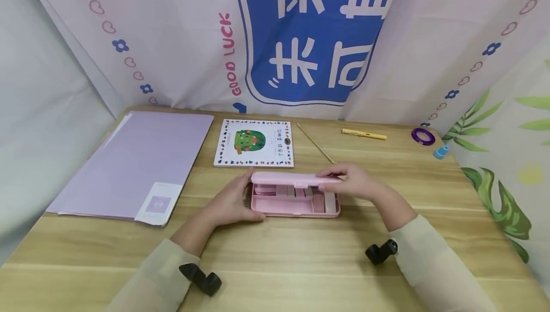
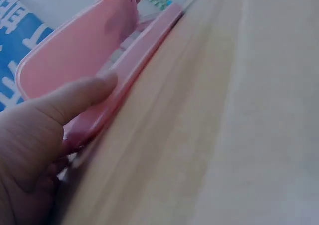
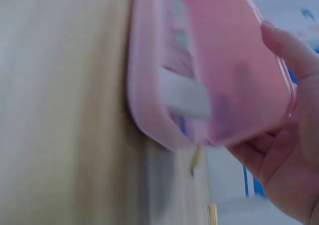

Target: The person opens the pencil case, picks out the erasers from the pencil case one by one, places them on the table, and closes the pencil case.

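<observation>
A pink pencil case (image 1: 281, 206) lies on the table with its lid (image 1: 285, 178) raised partway. The left hand (image 1: 234, 202) grips the case's left end, its thumb at the front edge; the left wrist view shows that thumb (image 2: 84, 95) against the pink side wall. At the right end, the right hand (image 1: 354, 181) pinches the lid, thumb on its near edge and fingers over the back. Inside the case are a white block (image 3: 184, 93) at the right end and several small pieces, partly hidden under the lid.
Behind the case lie a picture booklet (image 1: 258, 143), a thin stick (image 1: 315, 143) and a yellow pen (image 1: 364, 134). A purple tape roll (image 1: 423, 136) and a small blue item (image 1: 441, 152) sit at the far right. A large lilac folder (image 1: 142, 164) covers the left side.
</observation>
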The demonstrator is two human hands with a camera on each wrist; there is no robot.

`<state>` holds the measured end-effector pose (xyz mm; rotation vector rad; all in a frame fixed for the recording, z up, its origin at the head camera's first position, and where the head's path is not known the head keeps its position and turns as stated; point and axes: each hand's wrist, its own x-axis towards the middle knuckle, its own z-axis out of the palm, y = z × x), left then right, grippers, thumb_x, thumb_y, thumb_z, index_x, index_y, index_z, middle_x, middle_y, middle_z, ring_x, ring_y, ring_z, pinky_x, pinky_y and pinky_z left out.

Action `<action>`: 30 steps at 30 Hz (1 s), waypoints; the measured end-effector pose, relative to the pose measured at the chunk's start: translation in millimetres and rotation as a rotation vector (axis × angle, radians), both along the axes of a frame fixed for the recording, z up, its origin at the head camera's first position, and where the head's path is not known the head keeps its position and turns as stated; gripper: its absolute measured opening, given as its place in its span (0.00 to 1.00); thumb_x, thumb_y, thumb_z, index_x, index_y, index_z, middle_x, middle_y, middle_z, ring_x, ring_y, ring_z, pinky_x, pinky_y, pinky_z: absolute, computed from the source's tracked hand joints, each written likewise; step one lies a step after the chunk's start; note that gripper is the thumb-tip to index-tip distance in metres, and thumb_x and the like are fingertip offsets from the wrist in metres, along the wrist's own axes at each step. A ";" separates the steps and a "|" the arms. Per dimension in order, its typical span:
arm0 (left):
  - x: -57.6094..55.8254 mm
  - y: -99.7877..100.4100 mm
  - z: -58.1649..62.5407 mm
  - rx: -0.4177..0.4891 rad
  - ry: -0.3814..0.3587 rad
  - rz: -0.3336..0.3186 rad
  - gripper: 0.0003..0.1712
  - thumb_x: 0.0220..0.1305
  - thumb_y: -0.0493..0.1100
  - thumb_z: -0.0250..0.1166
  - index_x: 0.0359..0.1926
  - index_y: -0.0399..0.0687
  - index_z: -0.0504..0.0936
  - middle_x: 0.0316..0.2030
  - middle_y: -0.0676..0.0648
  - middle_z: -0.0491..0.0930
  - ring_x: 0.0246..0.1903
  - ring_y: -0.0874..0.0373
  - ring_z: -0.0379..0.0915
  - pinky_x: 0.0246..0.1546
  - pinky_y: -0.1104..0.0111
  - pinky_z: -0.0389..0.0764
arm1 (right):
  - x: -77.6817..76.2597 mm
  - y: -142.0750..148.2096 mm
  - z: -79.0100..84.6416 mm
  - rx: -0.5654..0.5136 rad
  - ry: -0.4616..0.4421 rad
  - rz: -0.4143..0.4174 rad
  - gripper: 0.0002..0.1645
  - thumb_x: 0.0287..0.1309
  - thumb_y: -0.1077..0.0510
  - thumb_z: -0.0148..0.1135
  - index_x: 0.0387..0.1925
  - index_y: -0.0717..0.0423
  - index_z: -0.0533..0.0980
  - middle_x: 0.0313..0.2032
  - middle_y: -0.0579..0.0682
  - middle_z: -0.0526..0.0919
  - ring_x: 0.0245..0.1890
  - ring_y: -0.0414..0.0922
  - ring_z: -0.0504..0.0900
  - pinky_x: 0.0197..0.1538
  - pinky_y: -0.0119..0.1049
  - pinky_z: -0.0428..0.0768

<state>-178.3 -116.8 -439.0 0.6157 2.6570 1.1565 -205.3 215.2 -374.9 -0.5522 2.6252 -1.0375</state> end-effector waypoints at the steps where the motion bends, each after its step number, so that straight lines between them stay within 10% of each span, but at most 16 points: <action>1: -0.4 -1.4 1.1 0.002 -0.003 -0.006 0.72 0.39 0.59 0.81 0.77 0.40 0.47 0.70 0.36 0.62 0.70 0.41 0.58 0.73 0.48 0.59 | -2.8 4.0 0.7 -0.063 0.011 -0.032 0.18 0.57 0.49 0.68 0.47 0.54 0.83 0.46 0.52 0.85 0.44 0.45 0.81 0.49 0.40 0.82; 11: -1.5 -5.7 3.6 0.004 -0.022 -0.022 0.65 0.42 0.58 0.79 0.76 0.48 0.52 0.73 0.43 0.61 0.72 0.42 0.56 0.72 0.46 0.59 | -30.4 9.7 -13.9 -0.486 0.001 -0.350 0.23 0.71 0.58 0.54 0.58 0.71 0.72 0.37 0.37 0.79 0.37 0.30 0.80 0.45 0.25 0.84; 22: -0.4 -2.5 1.5 -0.017 -0.046 -0.016 0.64 0.43 0.60 0.78 0.76 0.48 0.53 0.72 0.43 0.62 0.71 0.42 0.57 0.72 0.46 0.61 | -46.0 4.4 -31.6 -0.453 -0.031 -0.497 0.24 0.72 0.54 0.53 0.62 0.62 0.72 0.41 0.42 0.77 0.36 0.33 0.76 0.40 0.23 0.82; 30: 0.1 -5.2 2.8 -0.007 -0.051 0.003 0.60 0.42 0.59 0.79 0.73 0.45 0.59 0.72 0.39 0.62 0.72 0.41 0.56 0.72 0.46 0.60 | -26.7 17.7 -14.3 -0.277 0.176 -0.456 0.22 0.69 0.52 0.56 0.56 0.63 0.77 0.46 0.54 0.80 0.39 0.31 0.73 0.41 0.18 0.74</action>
